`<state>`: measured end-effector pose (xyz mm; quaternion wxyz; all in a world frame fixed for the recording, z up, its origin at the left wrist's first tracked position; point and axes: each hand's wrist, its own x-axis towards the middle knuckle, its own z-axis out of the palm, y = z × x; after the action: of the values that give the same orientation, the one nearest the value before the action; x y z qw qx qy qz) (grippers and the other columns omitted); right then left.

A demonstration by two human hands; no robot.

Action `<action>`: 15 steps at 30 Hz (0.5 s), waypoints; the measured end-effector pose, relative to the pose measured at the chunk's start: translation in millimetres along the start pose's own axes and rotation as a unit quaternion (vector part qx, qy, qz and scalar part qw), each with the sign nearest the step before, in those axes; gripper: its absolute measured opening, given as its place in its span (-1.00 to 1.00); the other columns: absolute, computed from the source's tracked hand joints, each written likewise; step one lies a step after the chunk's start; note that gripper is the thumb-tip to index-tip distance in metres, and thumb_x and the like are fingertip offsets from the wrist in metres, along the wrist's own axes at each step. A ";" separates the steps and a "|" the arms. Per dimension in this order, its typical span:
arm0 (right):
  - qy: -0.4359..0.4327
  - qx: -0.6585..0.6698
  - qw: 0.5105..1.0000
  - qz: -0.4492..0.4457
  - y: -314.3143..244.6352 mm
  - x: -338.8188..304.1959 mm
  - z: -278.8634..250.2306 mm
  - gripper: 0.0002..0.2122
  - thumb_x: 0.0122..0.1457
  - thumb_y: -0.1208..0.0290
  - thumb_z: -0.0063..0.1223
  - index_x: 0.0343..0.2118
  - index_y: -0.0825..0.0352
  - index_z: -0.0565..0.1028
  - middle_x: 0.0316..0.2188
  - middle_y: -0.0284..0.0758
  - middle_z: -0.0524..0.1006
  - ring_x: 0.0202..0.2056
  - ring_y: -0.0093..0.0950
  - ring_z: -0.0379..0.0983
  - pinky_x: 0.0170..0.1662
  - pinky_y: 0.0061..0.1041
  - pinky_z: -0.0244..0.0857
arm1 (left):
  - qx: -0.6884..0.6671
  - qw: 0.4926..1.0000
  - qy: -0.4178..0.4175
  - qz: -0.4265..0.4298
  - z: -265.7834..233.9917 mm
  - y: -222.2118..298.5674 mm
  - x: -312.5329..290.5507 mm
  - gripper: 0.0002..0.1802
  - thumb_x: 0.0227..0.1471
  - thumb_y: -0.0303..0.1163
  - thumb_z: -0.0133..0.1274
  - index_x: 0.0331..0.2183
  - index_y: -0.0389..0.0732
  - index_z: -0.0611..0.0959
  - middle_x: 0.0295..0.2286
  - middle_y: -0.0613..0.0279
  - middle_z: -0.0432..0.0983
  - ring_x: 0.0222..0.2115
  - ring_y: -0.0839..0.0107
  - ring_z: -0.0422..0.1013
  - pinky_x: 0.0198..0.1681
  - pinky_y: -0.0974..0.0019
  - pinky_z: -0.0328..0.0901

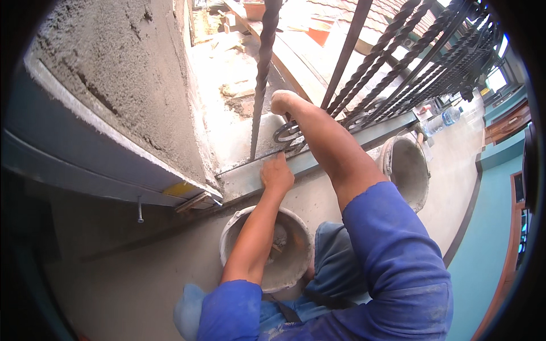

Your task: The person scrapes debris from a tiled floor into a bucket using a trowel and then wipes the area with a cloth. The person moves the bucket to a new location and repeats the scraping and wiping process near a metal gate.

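Note:
My left hand (277,172), its fingers curled in, is at the low ledge (244,181) below a twisted iron bar (262,74). What it holds, if anything, is hidden. My right arm reaches past the iron railing, and the right hand (284,102) bends down on the far side, beside a round iron scroll (288,132); its fingers are out of sight. Under my left forearm stands a mortar-stained bucket (230,227) with some grey material and a small stick-like piece inside.
A second bucket (418,190) stands right of my right arm, near a clear plastic bottle (449,116). Rough grey plaster (119,74) covers the wall at left, above a pale panel edge with a protruding bolt (140,210). Boards (298,71) lie beyond the railing.

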<state>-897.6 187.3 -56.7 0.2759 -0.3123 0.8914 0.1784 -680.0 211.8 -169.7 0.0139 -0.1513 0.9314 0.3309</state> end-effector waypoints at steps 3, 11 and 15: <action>-0.018 0.163 0.986 0.031 -1.4 -4.7 -0.6 -0.74 0.05 0.54 0.02 -0.24 0.40 0.69 -0.21 -0.05 0.67 -0.17 -0.18 0.65 -0.11 -0.17 0.50 | -0.013 1.000 -0.011 -0.022 -3.9 1.4 -2.2 -0.47 0.02 -0.48 0.02 0.09 -0.22 0.50 -0.15 -0.19 0.60 -0.04 -0.15 0.48 0.05 -0.12 0.34; -0.014 0.268 0.963 0.004 -7.0 1.3 1.4 -0.70 0.15 0.54 -0.10 -0.19 0.47 0.66 -0.23 -0.06 0.68 -0.25 -0.22 0.66 -0.15 -0.25 0.52 | -0.037 0.997 -0.048 -0.056 -12.0 5.4 -3.4 -0.37 0.02 -0.47 0.02 0.18 -0.14 0.43 -0.15 -0.26 0.61 -0.07 -0.19 0.53 0.02 -0.10 0.38; -0.001 0.273 0.962 -0.018 -13.3 -0.8 0.2 -0.72 0.17 0.53 -0.11 -0.21 0.49 0.64 -0.26 -0.04 0.68 -0.27 -0.22 0.67 -0.21 -0.26 0.56 | -0.037 0.992 -0.083 -0.084 -15.8 10.1 -4.9 -0.24 -0.03 -0.48 -0.02 0.27 -0.10 0.36 -0.07 -0.25 0.58 0.01 -0.14 0.49 0.09 -0.06 0.35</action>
<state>-888.2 177.9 -58.4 0.3551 -0.2411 0.9000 -0.0764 -677.1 210.8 -150.5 0.1135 -0.2012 0.8981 0.3743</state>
